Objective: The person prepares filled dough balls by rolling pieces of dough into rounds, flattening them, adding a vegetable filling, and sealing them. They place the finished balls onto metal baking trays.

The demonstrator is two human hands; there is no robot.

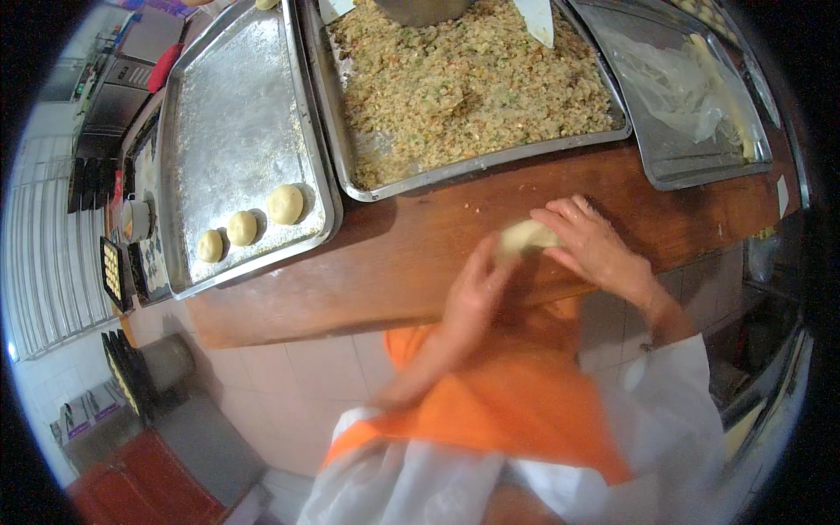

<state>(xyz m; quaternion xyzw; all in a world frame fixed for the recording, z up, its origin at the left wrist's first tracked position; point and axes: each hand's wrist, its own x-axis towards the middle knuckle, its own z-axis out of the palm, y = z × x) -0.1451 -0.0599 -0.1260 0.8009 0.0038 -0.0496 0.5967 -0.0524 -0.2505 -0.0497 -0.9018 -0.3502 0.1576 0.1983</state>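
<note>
A pale piece of dough is between my two hands above the front part of the wooden table. My left hand, a little blurred, cups its left side. From the right, my right hand curls its fingers over the other end. Just beyond my hands lies a big metal tray of chopped filling, crumbly and yellowish with green and orange bits. To the left, three round dough balls sit in a row along the near edge of a floured baking tray.
At the right, a metal tray holds clear plastic and a long dough strip. A white scraper and a metal bowl rest on the filling. Dark racks and a red-topped cabinet stand left of the table.
</note>
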